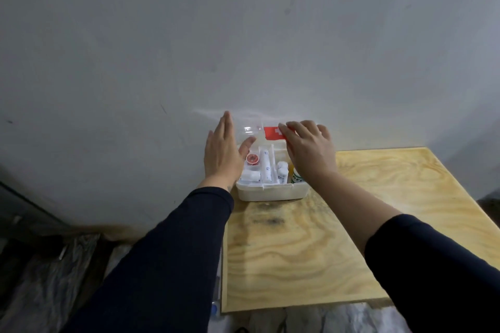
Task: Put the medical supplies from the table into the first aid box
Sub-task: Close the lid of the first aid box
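Observation:
A white first aid box (272, 192) stands at the far left corner of the wooden table (311, 246), against the wall. Its clear lid (250, 131), with a red label bearing a white cross (273, 133), stands raised behind it. Inside lie white bandage rolls (266, 167), a small red-topped jar (252, 159) and a green-and-white bottle (297, 178). My left hand (224, 151) hovers flat with spread fingers at the box's left side, by the lid. My right hand (308, 147) rests its fingers on the lid's red label, over the box's right half.
A grey wall rises right behind the box. The table's left edge drops to a floor covered in crumpled plastic sheeting (67, 265). Bare plywood with dark stains (267, 220) stretches from the box toward me.

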Available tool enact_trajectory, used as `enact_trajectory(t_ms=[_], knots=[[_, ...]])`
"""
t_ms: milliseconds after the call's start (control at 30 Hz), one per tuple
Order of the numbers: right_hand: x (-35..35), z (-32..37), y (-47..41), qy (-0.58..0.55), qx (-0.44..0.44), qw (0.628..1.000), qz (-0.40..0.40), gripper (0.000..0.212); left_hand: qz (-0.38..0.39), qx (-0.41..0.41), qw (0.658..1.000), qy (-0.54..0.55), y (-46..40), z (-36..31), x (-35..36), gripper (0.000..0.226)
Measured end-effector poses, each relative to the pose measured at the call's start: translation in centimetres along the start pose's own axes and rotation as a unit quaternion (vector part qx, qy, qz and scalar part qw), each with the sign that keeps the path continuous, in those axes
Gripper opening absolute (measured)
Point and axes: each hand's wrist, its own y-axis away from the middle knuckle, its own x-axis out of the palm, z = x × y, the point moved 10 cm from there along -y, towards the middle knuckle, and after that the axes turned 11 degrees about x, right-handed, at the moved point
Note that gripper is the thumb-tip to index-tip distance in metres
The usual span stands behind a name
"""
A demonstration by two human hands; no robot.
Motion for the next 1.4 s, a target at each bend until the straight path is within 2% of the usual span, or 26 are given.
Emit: enact_trajectory(t_ms=[100,267,433,600,700,833,1100,1400], knots=[[0.0,0.1,2.6,-0.001,-0.013,1.0,0.015,0.046,0.033,0.026,0.999,-0.02,0.3,-1.8,0.2,0.072],[1.2,0.1,6.3,0.007,-0.022,0.999,0.037,0.04,0.109,0.048,0.991,-0.055,2.5,-3.0,3.6,0.068],[3.9,0.1,9.1,0.026,-0.025,0.993,0.108,0.046,0.157,0.045,0.984,-0.077,4.1,-2.6,6.5,0.07],[4.1,-0.4,9.3,-0.044,-0.038,0.991,0.118,0.032,0.138,0.049,0.985,-0.091,4.4,-2.3,7.3,0.072],[5.0,-1.9,8.5,-0.062,0.006,0.987,0.149,0.047,0.149,0.054,0.982,-0.105,4.3,-2.0,8.0,0.078],[8.6,-3.4,7.7,-0.041,0.036,0.964,0.26,0.068,0.148,0.068,0.976,-0.143,3.7,-1.8,8.8,0.086],[10.3,-3.6,5.1,-0.022,0.035,0.963,0.265,0.08,0.141,0.067,0.973,-0.171,1.6,-1.3,9.9,0.086],[10.3,-3.3,5.0,0.018,0.018,0.963,0.268,0.08,0.163,0.064,0.963,-0.203,1.4,-1.7,10.0,0.087]])
